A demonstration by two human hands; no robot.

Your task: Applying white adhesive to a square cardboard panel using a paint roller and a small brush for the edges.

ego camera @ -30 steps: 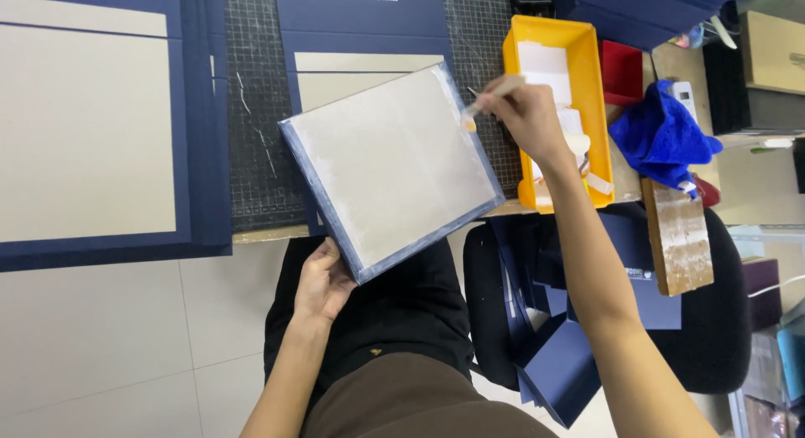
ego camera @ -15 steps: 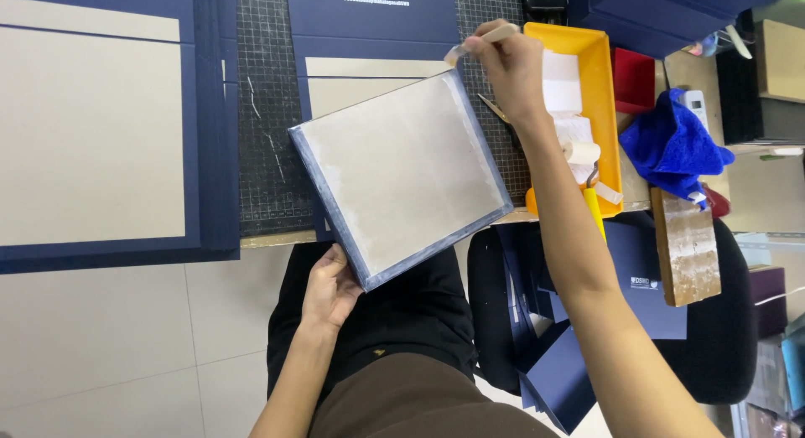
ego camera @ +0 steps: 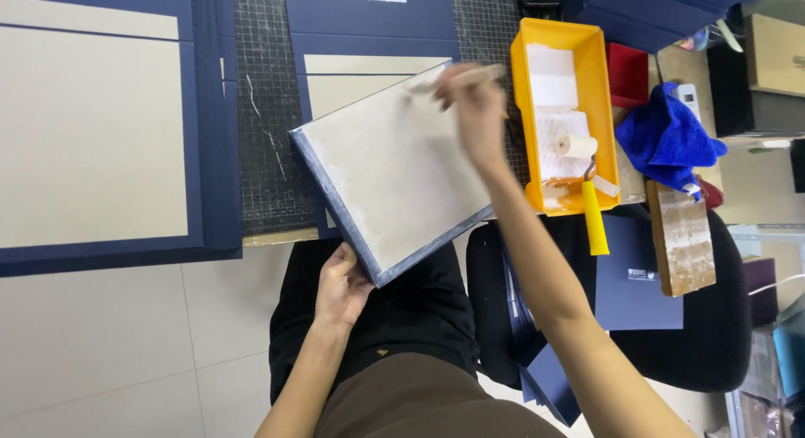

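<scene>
Head view: left hand (ego camera: 340, 287) grips near corner of navy-edged grey board (ego camera: 394, 165), tilted up over lap, far edge above cutting mat (ego camera: 264, 111) on surface. Right hand (ego camera: 474, 111) clenched on thin brush (ego camera: 457, 77) at board's far right corner. Yellow tray (ego camera: 524, 111) with roller (ego camera: 579, 149) just right. Risk: one-corner grip lets board sag or slip; glue may smear navy border.

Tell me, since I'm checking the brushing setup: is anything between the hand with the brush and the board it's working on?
Nothing visible. The right hand holds a brush right over the upper corner of the board, with no object between them. The left hand grips the board's lower edge, well away. The yellow tray sits off to the side.
</scene>
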